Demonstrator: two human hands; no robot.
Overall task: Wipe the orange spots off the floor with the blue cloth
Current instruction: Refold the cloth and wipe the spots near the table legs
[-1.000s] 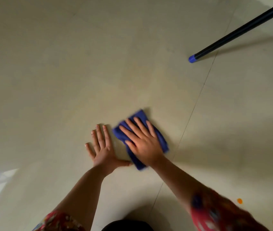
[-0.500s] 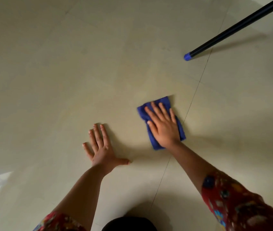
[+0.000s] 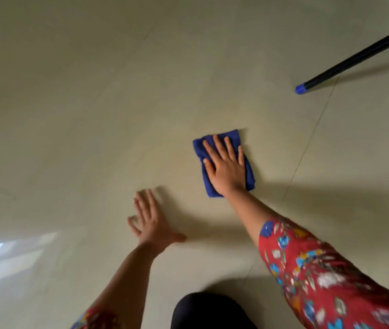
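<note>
A folded blue cloth [image 3: 232, 137] lies flat on the beige tiled floor [image 3: 93, 115], a little right of centre. My right hand [image 3: 226, 167] presses down on it, palm flat and fingers spread, covering most of it. My left hand [image 3: 152, 224] rests flat on the bare floor nearer to me and to the left, fingers apart, holding nothing. No orange spots show in this view. A faint smear marks the tile just left of the cloth.
A dark pole with a blue end cap [image 3: 301, 89] lies on the floor at the upper right, running off the right edge. A tile joint [image 3: 307, 148] runs diagonally right of the cloth. My dark-clad knee [image 3: 207, 312] fills the bottom centre.
My right hand has pushed the cloth away from me and to the right, clear of my left hand. The orange spots at the lower right have dropped out of view.
</note>
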